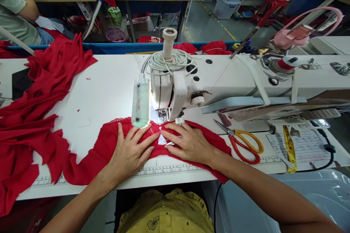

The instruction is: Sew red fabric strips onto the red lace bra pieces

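Observation:
Red fabric with a lace edge (102, 143) lies on the sewing machine bed, below the needle and presser foot (162, 113). My left hand (131, 149) rests flat on it, fingers spread, left of a small lace opening (162, 137) where white shows through. On the right part of the cloth, my right hand (188, 143) presses down with bent fingers. A slim pointed metal tool (170, 143) pokes out between its thumb and fingers; most of it is hidden, so its kind is unclear. The sewing machine head (166, 91) stands just beyond both hands.
Scissors with orange and yellow handles (246, 145) lie right of my right hand. A yellow tape measure (290, 149) and a written sheet (308, 145) are farther right. Heaped red fabric (41, 91) covers the left side. A lit lamp (141, 102) hangs beside the needle. A co-worker's arm (27, 7) shows upper left.

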`<state>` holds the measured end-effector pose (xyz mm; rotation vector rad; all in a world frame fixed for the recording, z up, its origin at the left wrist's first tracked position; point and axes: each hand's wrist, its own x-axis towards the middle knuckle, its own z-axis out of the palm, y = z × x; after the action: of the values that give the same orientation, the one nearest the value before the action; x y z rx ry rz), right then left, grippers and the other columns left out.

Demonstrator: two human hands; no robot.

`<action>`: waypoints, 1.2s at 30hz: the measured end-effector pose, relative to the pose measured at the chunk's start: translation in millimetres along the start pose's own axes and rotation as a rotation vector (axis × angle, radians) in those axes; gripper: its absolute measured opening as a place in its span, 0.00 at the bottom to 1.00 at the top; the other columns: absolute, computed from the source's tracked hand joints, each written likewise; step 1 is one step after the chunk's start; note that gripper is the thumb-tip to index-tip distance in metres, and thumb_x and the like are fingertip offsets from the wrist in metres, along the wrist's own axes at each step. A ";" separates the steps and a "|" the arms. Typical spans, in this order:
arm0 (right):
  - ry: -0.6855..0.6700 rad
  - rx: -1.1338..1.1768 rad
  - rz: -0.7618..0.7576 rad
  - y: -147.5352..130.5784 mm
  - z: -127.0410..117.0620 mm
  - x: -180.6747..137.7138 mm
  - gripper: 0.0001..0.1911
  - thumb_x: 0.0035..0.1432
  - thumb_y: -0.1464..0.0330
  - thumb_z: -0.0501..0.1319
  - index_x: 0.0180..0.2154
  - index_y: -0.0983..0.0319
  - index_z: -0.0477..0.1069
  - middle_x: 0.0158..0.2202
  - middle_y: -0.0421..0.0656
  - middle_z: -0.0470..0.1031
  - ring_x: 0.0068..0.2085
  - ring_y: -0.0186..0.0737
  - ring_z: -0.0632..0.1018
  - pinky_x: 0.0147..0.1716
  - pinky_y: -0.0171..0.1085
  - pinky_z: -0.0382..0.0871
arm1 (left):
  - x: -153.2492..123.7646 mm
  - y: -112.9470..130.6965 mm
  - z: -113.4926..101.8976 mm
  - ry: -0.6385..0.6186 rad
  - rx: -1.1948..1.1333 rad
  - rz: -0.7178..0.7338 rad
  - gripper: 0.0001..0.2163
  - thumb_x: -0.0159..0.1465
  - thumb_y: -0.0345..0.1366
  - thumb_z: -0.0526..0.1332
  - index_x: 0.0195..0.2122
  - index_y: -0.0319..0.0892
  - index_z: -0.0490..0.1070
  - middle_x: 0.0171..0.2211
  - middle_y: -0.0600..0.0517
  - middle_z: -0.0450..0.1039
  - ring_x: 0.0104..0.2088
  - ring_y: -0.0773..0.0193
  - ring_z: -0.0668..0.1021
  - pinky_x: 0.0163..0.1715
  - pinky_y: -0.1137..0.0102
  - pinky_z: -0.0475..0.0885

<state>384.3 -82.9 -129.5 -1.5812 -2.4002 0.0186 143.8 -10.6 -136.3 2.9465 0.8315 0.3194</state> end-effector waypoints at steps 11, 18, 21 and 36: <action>0.001 -0.009 0.002 0.6 1.7 -0.9 0.21 0.68 0.58 0.55 0.58 0.57 0.71 0.57 0.46 0.73 0.49 0.46 0.71 0.23 0.32 0.63 | 0.5 0.2 0.2 0.011 0.003 -0.002 0.17 0.72 0.40 0.52 0.60 0.50 0.69 0.64 0.44 0.65 0.60 0.43 0.69 0.57 0.25 0.49; 0.003 -0.003 -0.003 0.1 0.5 -0.4 0.21 0.68 0.58 0.55 0.57 0.58 0.71 0.57 0.48 0.73 0.49 0.47 0.71 0.24 0.31 0.65 | 0.2 0.7 0.4 -0.004 -0.004 -0.019 0.17 0.72 0.40 0.52 0.60 0.52 0.69 0.64 0.45 0.65 0.60 0.44 0.69 0.59 0.27 0.47; -0.004 0.002 0.001 0.0 0.2 -0.2 0.21 0.68 0.58 0.55 0.58 0.58 0.71 0.57 0.48 0.73 0.50 0.47 0.71 0.25 0.32 0.66 | -0.4 0.2 1.1 -0.007 -0.003 -0.020 0.18 0.72 0.41 0.53 0.62 0.51 0.67 0.65 0.45 0.64 0.61 0.44 0.69 0.60 0.28 0.46; 0.005 0.058 0.057 0.3 3.5 -0.8 0.30 0.65 0.55 0.58 0.61 0.66 0.66 0.57 0.52 0.73 0.53 0.50 0.73 0.36 0.41 0.78 | -0.2 0.1 1.5 -0.001 -0.018 -0.036 0.22 0.71 0.43 0.54 0.65 0.43 0.62 0.63 0.42 0.66 0.61 0.45 0.68 0.64 0.34 0.44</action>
<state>384.1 -82.9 -133.1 -1.6214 -2.3281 0.0935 144.1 -10.8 -137.8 2.9111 0.8753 0.3218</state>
